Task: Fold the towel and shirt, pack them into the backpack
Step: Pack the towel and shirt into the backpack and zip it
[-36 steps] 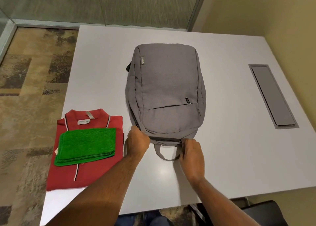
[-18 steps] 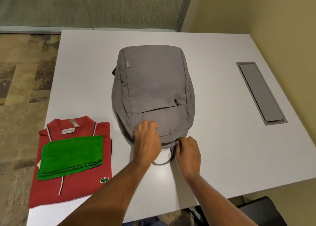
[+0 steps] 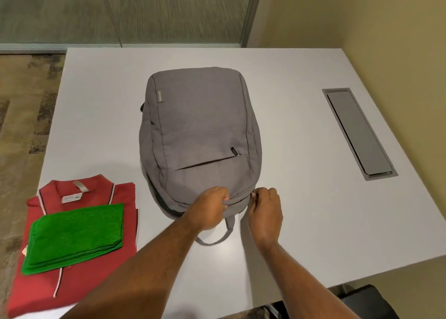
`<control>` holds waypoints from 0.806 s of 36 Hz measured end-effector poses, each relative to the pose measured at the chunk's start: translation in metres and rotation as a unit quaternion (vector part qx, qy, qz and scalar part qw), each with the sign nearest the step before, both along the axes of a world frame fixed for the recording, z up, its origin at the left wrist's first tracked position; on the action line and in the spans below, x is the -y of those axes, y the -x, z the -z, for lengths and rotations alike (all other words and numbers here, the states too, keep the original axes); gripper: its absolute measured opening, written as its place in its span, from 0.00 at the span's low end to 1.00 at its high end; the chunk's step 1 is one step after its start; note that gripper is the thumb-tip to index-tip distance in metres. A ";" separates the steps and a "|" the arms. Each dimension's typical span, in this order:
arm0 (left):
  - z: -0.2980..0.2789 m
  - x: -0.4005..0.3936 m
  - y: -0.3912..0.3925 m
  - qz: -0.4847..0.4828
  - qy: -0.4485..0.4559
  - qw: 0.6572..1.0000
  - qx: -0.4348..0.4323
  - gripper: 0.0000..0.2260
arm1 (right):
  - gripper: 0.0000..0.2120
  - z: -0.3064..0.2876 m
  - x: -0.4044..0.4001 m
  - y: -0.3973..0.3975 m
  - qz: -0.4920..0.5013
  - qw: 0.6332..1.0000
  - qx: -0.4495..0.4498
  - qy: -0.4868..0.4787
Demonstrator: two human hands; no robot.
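Left hand [image 3: 209, 206]: clamped on backpack [image 3: 200, 135] top edge.
Right hand [image 3: 265, 209]: pinched at zipper end, pull itself hidden.
Towel [image 3: 74, 236]: folded, atop folded shirt [image 3: 79, 224], beside bag.
Risk: zipper snagging if fabric slackens; bag sliding on table [image 3: 301, 149].

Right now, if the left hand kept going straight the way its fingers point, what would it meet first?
The left hand already touches the backpack at its near end; going on, it would likely just press further into that fabric.
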State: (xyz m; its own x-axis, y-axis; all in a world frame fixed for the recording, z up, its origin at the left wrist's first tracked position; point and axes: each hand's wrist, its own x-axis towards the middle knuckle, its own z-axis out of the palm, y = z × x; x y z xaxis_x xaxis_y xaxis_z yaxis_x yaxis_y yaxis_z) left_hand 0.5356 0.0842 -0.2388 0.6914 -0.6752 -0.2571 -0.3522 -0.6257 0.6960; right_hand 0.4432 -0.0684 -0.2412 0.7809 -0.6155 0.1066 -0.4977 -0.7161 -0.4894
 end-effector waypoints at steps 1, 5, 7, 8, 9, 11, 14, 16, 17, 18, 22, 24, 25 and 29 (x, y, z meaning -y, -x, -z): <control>0.001 0.000 -0.001 -0.005 0.002 1.000 -0.019 0.07 | 0.06 0.000 0.004 -0.006 0.004 1.000 -0.003 -0.002; 0.005 -0.001 -0.007 -0.017 -0.006 0.996 -0.083 0.04 | 0.07 -0.003 0.028 -0.035 0.008 1.000 -0.024 -0.011; 0.004 0.000 -0.009 -0.014 -0.012 0.995 -0.102 0.06 | 0.07 -0.004 0.042 -0.051 0.005 1.000 -0.028 -0.012; 0.004 0.000 -0.009 -0.012 -0.014 0.994 -0.107 0.08 | 0.07 -0.004 0.050 -0.059 0.003 1.000 -0.029 -0.009; 0.005 0.001 -0.010 -0.010 -0.017 0.994 -0.111 0.10 | 0.07 -0.005 0.057 -0.067 0.001 1.000 -0.029 -0.003; 0.005 0.001 -0.011 -0.010 -0.022 0.993 -0.116 0.13 | 0.07 -0.005 0.071 -0.082 -0.002 1.000 -0.028 0.008; 0.007 0.001 -0.011 -0.008 -0.027 0.993 -0.118 0.13 | 0.06 -0.005 0.090 -0.103 -0.008 0.999 -0.029 0.022; 0.008 0.002 -0.011 -0.004 -0.030 0.992 -0.119 0.13 | 0.05 -0.004 0.100 -0.114 -0.013 0.999 -0.035 0.030; 0.009 0.002 -0.011 -0.004 -0.032 0.992 -0.120 0.13 | 0.04 -0.003 0.103 -0.120 -0.015 0.999 -0.039 0.031; 0.010 0.002 -0.012 -0.005 -0.034 0.992 -0.121 0.14 | 0.03 -0.003 0.106 -0.124 -0.017 0.999 -0.041 0.031; 0.010 0.002 -0.011 -0.008 -0.044 0.991 -0.129 0.14 | 0.04 -0.003 0.112 -0.139 -0.024 0.998 -0.045 0.032; 0.010 0.003 -0.012 -0.009 -0.050 0.990 -0.134 0.13 | 0.05 -0.005 0.113 -0.146 -0.027 0.998 -0.044 0.032; 0.010 0.003 -0.012 -0.010 -0.053 0.989 -0.136 0.12 | 0.05 -0.005 0.114 -0.149 -0.030 0.998 -0.043 0.032; 0.009 0.003 -0.012 -0.011 -0.055 0.989 -0.139 0.12 | 0.05 -0.007 0.118 -0.162 -0.038 0.997 -0.043 0.044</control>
